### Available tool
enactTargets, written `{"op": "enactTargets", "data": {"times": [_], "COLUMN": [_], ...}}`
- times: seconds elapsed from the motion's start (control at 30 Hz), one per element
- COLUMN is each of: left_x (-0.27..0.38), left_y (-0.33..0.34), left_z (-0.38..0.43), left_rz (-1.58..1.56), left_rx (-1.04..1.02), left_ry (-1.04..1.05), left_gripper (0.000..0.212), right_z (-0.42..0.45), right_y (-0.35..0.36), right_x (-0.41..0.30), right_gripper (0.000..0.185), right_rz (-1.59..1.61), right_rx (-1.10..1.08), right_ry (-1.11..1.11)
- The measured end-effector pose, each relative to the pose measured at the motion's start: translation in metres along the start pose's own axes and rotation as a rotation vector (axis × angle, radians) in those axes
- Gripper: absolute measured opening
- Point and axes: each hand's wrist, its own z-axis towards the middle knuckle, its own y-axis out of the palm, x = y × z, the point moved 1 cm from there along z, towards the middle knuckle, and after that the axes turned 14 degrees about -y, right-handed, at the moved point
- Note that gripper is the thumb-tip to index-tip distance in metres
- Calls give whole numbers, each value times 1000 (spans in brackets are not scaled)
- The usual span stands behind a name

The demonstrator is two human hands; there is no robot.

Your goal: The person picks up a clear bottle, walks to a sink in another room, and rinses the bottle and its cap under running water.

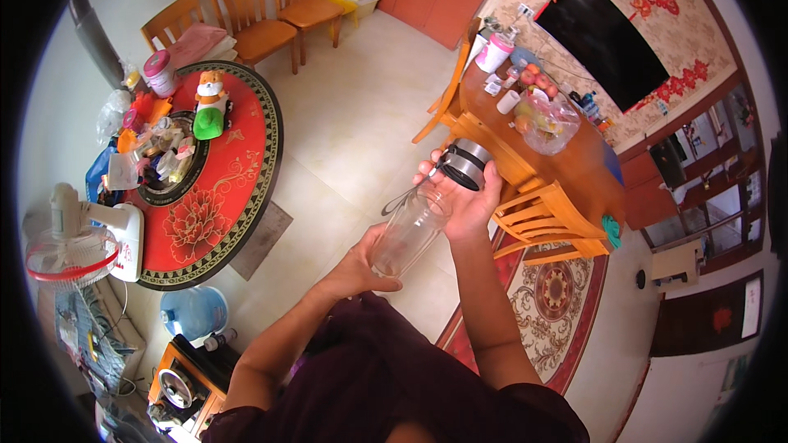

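Observation:
My left hand (363, 267) is closed around the lower part of a clear bottle (409, 237), which is tilted with its open mouth up to the right. My right hand (471, 203) holds a steel bottle lid (465, 163) with black bands, off the bottle and just above its mouth. A dark strap loop (403, 197) hangs from the lid beside the bottle's neck. Part of my right palm lies behind the mouth; whether it touches the bottle I cannot tell.
At the left stands a round red table (209, 221) with a toy (211, 95), a fan (74, 246) and many small items. A wooden table (575, 178) with fruit (535, 80) and bags is at the right, a wooden chair (548, 221) beside it. A blue water jug (196, 312) stands lower left.

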Motion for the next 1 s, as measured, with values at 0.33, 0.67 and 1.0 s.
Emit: {"op": "enactTargets", "data": {"times": [0.33, 0.67, 1.0], "left_x": [-10, -9, -12], "left_y": [-21, -59, -48], "left_z": [-12, -31, -3], "left_rz": [248, 296, 505], "left_rx": [468, 590, 511], "left_ry": [349, 608, 581], "left_gripper": [72, 76, 67], "right_z": [-16, -15, -52], "right_y": [59, 56, 28], "right_x": [46, 56, 29], "right_gripper": [65, 70, 81], "right_rz": [25, -80, -367], "right_rx": [-432, -450, -224], "right_ry": [42, -31, -253]}}
